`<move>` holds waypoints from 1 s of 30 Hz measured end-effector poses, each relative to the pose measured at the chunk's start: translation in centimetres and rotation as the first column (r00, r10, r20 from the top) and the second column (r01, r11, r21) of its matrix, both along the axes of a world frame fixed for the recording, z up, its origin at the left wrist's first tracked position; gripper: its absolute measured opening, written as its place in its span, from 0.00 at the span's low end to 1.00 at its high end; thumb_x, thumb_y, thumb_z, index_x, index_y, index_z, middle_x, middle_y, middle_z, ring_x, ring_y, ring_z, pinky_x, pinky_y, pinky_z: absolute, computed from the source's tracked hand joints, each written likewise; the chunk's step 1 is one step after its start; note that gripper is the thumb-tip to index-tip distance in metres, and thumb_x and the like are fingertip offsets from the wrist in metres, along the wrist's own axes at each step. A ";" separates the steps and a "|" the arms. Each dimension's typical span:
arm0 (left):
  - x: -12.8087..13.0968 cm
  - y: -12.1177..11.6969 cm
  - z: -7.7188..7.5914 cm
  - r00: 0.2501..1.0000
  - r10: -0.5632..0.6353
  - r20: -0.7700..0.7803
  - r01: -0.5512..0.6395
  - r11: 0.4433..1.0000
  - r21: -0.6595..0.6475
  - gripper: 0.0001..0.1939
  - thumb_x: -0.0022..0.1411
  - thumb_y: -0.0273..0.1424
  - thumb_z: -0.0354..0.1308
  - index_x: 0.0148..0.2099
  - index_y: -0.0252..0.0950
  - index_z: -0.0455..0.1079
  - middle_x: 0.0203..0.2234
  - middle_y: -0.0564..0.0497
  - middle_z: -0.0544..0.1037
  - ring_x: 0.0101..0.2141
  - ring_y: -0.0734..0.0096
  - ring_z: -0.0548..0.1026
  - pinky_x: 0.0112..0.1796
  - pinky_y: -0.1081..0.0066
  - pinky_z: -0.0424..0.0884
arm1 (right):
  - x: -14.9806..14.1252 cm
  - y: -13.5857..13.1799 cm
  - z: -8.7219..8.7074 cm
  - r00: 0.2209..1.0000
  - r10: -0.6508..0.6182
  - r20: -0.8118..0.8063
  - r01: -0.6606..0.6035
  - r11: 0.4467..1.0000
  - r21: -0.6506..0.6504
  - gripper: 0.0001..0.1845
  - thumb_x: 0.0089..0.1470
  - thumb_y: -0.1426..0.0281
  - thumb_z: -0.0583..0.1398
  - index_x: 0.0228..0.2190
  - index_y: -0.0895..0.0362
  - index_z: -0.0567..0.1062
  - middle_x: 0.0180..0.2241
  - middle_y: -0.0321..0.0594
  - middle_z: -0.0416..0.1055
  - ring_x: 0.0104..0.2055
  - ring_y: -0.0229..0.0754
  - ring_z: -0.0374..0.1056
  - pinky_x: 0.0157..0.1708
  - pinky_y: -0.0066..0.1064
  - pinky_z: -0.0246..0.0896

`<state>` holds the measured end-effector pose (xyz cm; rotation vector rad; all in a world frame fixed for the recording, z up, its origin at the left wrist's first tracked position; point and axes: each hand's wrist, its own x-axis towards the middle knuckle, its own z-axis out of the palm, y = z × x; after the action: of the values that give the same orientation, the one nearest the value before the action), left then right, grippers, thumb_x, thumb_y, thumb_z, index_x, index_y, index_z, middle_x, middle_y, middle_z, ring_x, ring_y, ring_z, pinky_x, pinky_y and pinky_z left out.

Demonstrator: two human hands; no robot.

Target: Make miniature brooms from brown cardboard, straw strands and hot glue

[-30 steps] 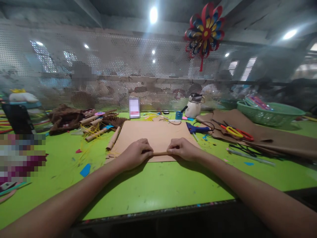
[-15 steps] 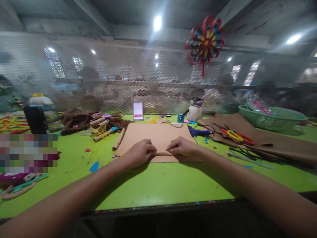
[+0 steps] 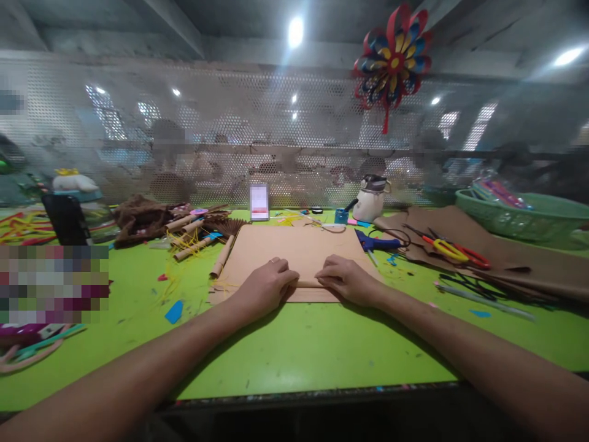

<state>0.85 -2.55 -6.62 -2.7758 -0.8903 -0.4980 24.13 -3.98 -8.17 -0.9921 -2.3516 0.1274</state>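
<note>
A sheet of brown kraft paper (image 3: 294,245) lies flat on the green table (image 3: 257,356) in front of me. Its near edge is turned over into a narrow fold or roll. My left hand (image 3: 267,283) pinches this edge left of its middle, fingers closed and wrist low. Across a small gap, my right hand (image 3: 346,279) pinches the same edge with thumb and fingertips. Under the hands a strip of paper shows beyond the folded edge. Left of the sheet rests a rolled paper tube (image 3: 221,258).
Right of the sheet are a blue glue gun (image 3: 380,242), scissors (image 3: 448,250), a large brown paper (image 3: 427,224) and a green basket (image 3: 515,215). More paper tubes (image 3: 191,248) with yellow strands lie left. A phone (image 3: 259,202) stands behind the sheet; another (image 3: 67,220) stands far left.
Both hands stay on the near paper edge, with their fingers slightly shifted. The left hand has moved a little right. The whole view has shifted slightly.
</note>
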 end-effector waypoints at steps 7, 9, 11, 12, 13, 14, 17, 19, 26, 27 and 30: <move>0.0 -0.7 0.5 0.999 -0.035 -0.039 0.037 0.998 0.048 0.14 0.65 0.31 0.44 0.39 0.36 0.71 0.28 0.47 0.68 0.32 0.68 0.65 0.32 0.69 0.61 | -0.3 -0.3 0.2 0.992 -0.032 0.123 0.028 0.999 0.041 0.15 0.58 0.70 0.53 0.27 0.58 0.77 0.25 0.38 0.62 0.26 0.35 0.58 0.27 0.26 0.50; 0.1 -0.7 0.6 0.998 -0.044 -0.038 0.045 0.998 0.036 0.13 0.64 0.33 0.46 0.40 0.36 0.72 0.29 0.47 0.69 0.33 0.67 0.65 0.33 0.69 0.62 | -0.1 -0.5 0.5 0.988 -0.037 0.150 0.031 0.999 0.039 0.15 0.59 0.69 0.52 0.28 0.58 0.77 0.25 0.39 0.62 0.27 0.35 0.58 0.27 0.26 0.51; 0.0 -0.4 0.4 0.999 -0.041 -0.014 0.041 0.999 0.018 0.12 0.64 0.34 0.48 0.39 0.36 0.72 0.29 0.47 0.69 0.33 0.68 0.66 0.33 0.70 0.62 | 0.6 -0.7 0.8 0.984 -0.039 0.172 0.035 0.999 0.027 0.15 0.59 0.68 0.52 0.31 0.58 0.77 0.26 0.40 0.63 0.29 0.37 0.59 0.29 0.26 0.52; 0.0 -0.2 0.3 0.999 -0.036 0.003 0.036 0.999 0.013 0.12 0.64 0.34 0.49 0.39 0.36 0.72 0.29 0.47 0.69 0.32 0.68 0.66 0.32 0.70 0.62 | 1.0 -0.9 1.0 0.982 -0.043 0.182 0.039 0.999 0.022 0.15 0.59 0.67 0.52 0.32 0.59 0.76 0.27 0.41 0.63 0.31 0.38 0.59 0.30 0.27 0.52; 0.0 0.0 0.1 0.999 -0.031 0.021 0.031 0.999 0.012 0.12 0.64 0.33 0.48 0.38 0.36 0.73 0.29 0.47 0.69 0.32 0.68 0.66 0.32 0.71 0.62 | 1.5 -1.1 1.1 0.980 -0.049 0.192 0.046 0.999 0.018 0.15 0.59 0.66 0.52 0.33 0.59 0.76 0.28 0.42 0.64 0.33 0.38 0.60 0.31 0.27 0.53; 0.0 0.2 -0.1 0.999 -0.028 0.039 0.028 1.000 0.014 0.12 0.64 0.32 0.48 0.37 0.36 0.73 0.30 0.47 0.69 0.32 0.68 0.66 0.32 0.71 0.62 | 2.1 -1.3 1.1 0.979 -0.059 0.197 0.056 0.998 0.018 0.15 0.59 0.66 0.53 0.33 0.60 0.76 0.29 0.43 0.64 0.34 0.39 0.60 0.32 0.28 0.54; 0.0 0.7 -0.4 0.996 -0.042 0.080 0.040 0.999 0.028 0.13 0.64 0.31 0.47 0.35 0.36 0.74 0.31 0.47 0.69 0.33 0.69 0.66 0.32 0.71 0.63 | 3.6 -1.9 0.9 0.977 -0.095 0.189 0.094 0.995 0.016 0.14 0.59 0.66 0.53 0.32 0.61 0.76 0.31 0.44 0.65 0.35 0.40 0.60 0.34 0.30 0.55; 0.1 0.8 -0.4 0.994 -0.055 0.091 0.053 0.998 0.030 0.14 0.64 0.31 0.47 0.35 0.36 0.74 0.31 0.47 0.69 0.33 0.68 0.66 0.32 0.71 0.63 | 4.2 -2.2 0.6 0.978 -0.121 0.169 0.119 0.993 0.018 0.15 0.59 0.66 0.53 0.31 0.61 0.76 0.29 0.44 0.64 0.34 0.40 0.60 0.33 0.30 0.54; 0.1 1.0 -0.5 0.993 -0.061 0.097 0.060 0.998 0.017 0.15 0.65 0.31 0.46 0.35 0.35 0.73 0.30 0.47 0.69 0.33 0.68 0.66 0.32 0.70 0.62 | 4.3 -2.2 0.6 0.980 -0.136 0.145 0.132 0.991 0.033 0.13 0.58 0.65 0.54 0.33 0.60 0.76 0.29 0.44 0.65 0.35 0.42 0.59 0.35 0.32 0.54; 0.1 1.0 -0.5 0.993 -0.063 0.097 0.061 0.998 0.015 0.15 0.65 0.31 0.46 0.35 0.35 0.73 0.29 0.47 0.69 0.32 0.69 0.66 0.32 0.70 0.63 | 4.1 -2.1 0.8 0.978 -0.148 0.148 0.140 0.988 0.063 0.12 0.56 0.65 0.56 0.34 0.60 0.76 0.30 0.44 0.66 0.37 0.43 0.58 0.36 0.33 0.54; 0.1 1.1 -0.6 0.992 -0.070 0.101 0.069 0.998 0.006 0.15 0.65 0.31 0.45 0.36 0.35 0.74 0.29 0.47 0.69 0.32 0.69 0.66 0.32 0.70 0.63 | 2.9 -1.5 1.3 0.963 -0.156 0.218 0.126 0.981 0.144 0.12 0.53 0.63 0.59 0.32 0.60 0.75 0.31 0.45 0.66 0.38 0.44 0.57 0.36 0.34 0.53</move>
<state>0.97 -1.49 -7.20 -2.8090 -0.8146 -0.6555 26.98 -5.50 -6.88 -1.1589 -2.4465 -0.2032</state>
